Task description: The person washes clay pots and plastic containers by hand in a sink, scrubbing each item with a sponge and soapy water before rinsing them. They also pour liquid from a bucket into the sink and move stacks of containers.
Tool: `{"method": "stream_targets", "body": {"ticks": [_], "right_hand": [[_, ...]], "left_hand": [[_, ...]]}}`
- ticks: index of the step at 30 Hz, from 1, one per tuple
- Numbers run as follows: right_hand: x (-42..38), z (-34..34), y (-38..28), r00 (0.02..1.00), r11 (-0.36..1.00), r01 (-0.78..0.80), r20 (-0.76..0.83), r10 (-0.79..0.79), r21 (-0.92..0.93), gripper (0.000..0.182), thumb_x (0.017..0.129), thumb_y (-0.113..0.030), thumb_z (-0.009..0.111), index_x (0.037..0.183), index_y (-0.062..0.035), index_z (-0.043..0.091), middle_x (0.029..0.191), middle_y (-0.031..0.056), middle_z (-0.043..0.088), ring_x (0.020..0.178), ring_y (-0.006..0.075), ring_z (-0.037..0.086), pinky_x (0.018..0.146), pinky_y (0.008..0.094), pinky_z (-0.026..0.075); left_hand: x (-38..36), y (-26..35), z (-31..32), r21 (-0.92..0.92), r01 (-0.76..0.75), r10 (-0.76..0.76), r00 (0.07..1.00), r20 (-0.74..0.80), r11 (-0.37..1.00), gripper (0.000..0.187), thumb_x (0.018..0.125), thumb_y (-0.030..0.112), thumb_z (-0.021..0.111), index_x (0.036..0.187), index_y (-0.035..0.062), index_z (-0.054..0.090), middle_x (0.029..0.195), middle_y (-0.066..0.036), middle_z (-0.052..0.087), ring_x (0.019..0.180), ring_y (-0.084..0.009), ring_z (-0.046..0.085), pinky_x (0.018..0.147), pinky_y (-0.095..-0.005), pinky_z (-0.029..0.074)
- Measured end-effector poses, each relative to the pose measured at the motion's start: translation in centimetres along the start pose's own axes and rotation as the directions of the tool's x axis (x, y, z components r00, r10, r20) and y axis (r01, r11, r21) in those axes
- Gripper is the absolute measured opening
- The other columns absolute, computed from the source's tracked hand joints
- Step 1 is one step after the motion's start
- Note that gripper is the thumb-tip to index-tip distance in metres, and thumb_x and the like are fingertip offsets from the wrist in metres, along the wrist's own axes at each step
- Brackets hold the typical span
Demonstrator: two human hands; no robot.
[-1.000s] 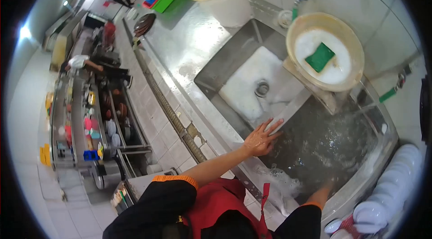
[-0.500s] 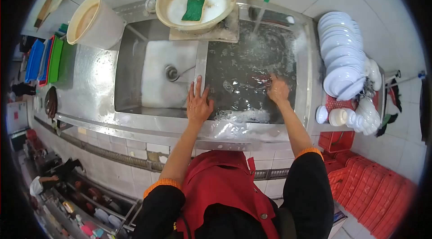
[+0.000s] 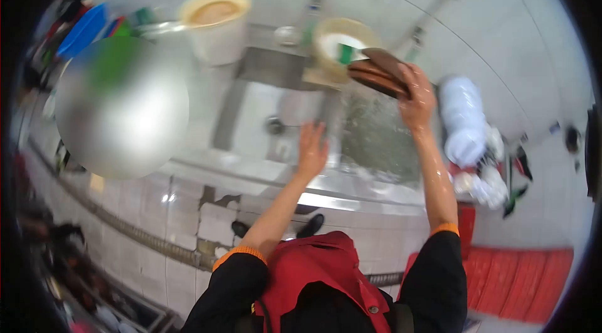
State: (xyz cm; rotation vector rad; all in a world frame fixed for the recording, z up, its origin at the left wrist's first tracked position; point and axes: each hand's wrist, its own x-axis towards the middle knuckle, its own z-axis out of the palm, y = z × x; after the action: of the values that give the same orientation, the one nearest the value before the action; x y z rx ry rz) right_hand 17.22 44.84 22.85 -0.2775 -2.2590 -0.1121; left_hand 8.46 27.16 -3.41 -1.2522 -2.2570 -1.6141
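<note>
My right hand is raised above the water-filled basin, its fingers wrapped round several stacked brown dishes, which are tilted and wet. Their exact shape is blurred. My left hand lies with its fingers spread on the divider between the two basins and holds nothing. Behind the dishes stands a cream bowl of white suds with a green sponge in it. To the left is the other basin with its drain.
A cream bucket stands at the back left. Stacked white plates line the right side. Red crates are on the floor at the lower right. A blurred round metallic shape covers part of the left counter.
My right hand has come up out of the water with the brown dishes. The view has shifted and turned, and the metallic shape has appeared at the left. My left hand remains at the divider.
</note>
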Motion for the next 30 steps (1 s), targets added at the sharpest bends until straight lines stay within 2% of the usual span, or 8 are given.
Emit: {"method": "stream_targets", "body": {"ticks": [3, 8, 11, 13, 16, 18, 24, 30], "right_hand": [[2.2, 5.8, -6.3, 0.991, 0.989, -0.032, -0.125, 0.050, 0.143, 0.044, 0.076, 0.003, 0.064, 0.119, -0.0064, 0.057, 0.117, 0.0117, 0.060, 0.108, 0.0278, 0.058, 0.092, 0.0353, 0.046], [7.9, 15.2, -21.2, 0.974, 0.924, -0.218, 0.015, 0.225, 0.314, 0.045, 0.076, -0.002, 0.069, 0.120, -0.0058, 0.055, 0.118, 0.0116, 0.059, 0.107, 0.0269, 0.058, 0.090, 0.0336, 0.046], [9.4, 25.1, -28.0, 0.987, 0.897, -0.159, 0.076, 0.140, 0.413, 0.048, 0.076, -0.012, 0.071, 0.121, -0.0127, 0.055, 0.114, 0.0104, 0.061, 0.103, 0.0260, 0.060, 0.086, 0.0342, 0.047], [11.2, 30.5, -33.3, 0.987, 0.911, -0.129, 0.136, 0.082, 0.392, 0.048, 0.075, -0.015, 0.071, 0.121, -0.0157, 0.055, 0.114, 0.0088, 0.061, 0.102, 0.0272, 0.060, 0.085, 0.0357, 0.048], [13.4, 36.6, -43.3, 0.995, 0.907, -0.034, 0.104, -0.011, 0.420, 0.046, 0.076, -0.015, 0.069, 0.120, -0.0205, 0.056, 0.114, 0.0040, 0.061, 0.100, 0.0278, 0.059, 0.083, 0.0365, 0.048], [14.3, 40.3, -50.1, 0.992, 0.929, 0.098, 0.039, -0.119, 0.357, 0.042, 0.078, -0.014, 0.066, 0.119, -0.0222, 0.057, 0.115, 0.0014, 0.060, 0.099, 0.0249, 0.059, 0.082, 0.0353, 0.049], [16.5, 44.2, -67.8, 0.954, 0.828, 0.299, -0.144, -0.262, 0.474, 0.053, 0.069, -0.003, 0.063, 0.117, -0.0245, 0.059, 0.113, -0.0011, 0.059, 0.103, 0.0251, 0.056, 0.086, 0.0375, 0.047], [17.3, 47.6, -79.4, 0.963, 0.804, 0.168, 0.080, -0.258, 0.570, 0.065, 0.063, -0.008, 0.067, 0.123, -0.0266, 0.053, 0.126, 0.0030, 0.047, 0.116, 0.0267, 0.045, 0.101, 0.0528, 0.030]], "left_hand": [[-2.4, -2.9, -12.7, 0.058, 0.061, -0.061, 0.998, 0.002, 0.996, 0.050, 0.083, 0.015, 0.057, 0.131, 0.0092, 0.045, 0.141, -0.021, 0.032, 0.132, -0.0439, 0.024, 0.107, -0.0493, 0.025], [-13.8, -13.8, -38.1, 0.319, 0.330, -0.285, 0.942, -0.179, 0.888, 0.045, 0.076, 0.009, 0.060, 0.121, 0.0097, 0.053, 0.133, -0.022, 0.040, 0.124, -0.0429, 0.035, 0.105, -0.0491, 0.028], [-24.0, -19.5, -52.0, 0.470, 0.641, -0.373, 0.752, -0.544, 0.607, 0.035, 0.078, 0.012, 0.060, 0.113, 0.0104, 0.058, 0.125, -0.022, 0.047, 0.120, -0.0421, 0.038, 0.105, -0.0496, 0.026], [-26.0, -18.3, -58.3, 0.383, 0.842, -0.480, 0.533, -0.697, 0.380, 0.034, 0.079, 0.012, 0.060, 0.113, 0.0086, 0.057, 0.123, -0.022, 0.049, 0.120, -0.0423, 0.039, 0.104, -0.0494, 0.027], [-29.6, -18.7, -62.5, 0.302, 0.867, -0.389, 0.456, -0.800, 0.396, 0.032, 0.079, 0.012, 0.060, 0.111, 0.0079, 0.059, 0.121, -0.022, 0.052, 0.119, -0.0409, 0.041, 0.103, -0.0476, 0.030], [-31.3, -20.3, -64.8, 0.118, 0.898, -0.507, 0.342, -0.791, 0.423, 0.030, 0.079, 0.011, 0.060, 0.108, 0.0084, 0.060, 0.119, -0.022, 0.053, 0.118, -0.0388, 0.043, 0.102, -0.0451, 0.032], [-24.7, -24.7, -70.2, -0.005, 0.878, -0.544, 0.292, -0.787, 0.479, 0.028, 0.079, 0.009, 0.059, 0.107, 0.0076, 0.062, 0.121, -0.022, 0.053, 0.117, -0.0360, 0.046, 0.102, -0.0423, 0.032], [-15.1, -34.2, -78.3, 0.048, 0.762, -0.511, 0.478, -0.714, 0.646, 0.026, 0.081, 0.010, 0.058, 0.106, 0.0066, 0.062, 0.120, -0.021, 0.054, 0.116, -0.0349, 0.048, 0.100, -0.0394, 0.035]]}}
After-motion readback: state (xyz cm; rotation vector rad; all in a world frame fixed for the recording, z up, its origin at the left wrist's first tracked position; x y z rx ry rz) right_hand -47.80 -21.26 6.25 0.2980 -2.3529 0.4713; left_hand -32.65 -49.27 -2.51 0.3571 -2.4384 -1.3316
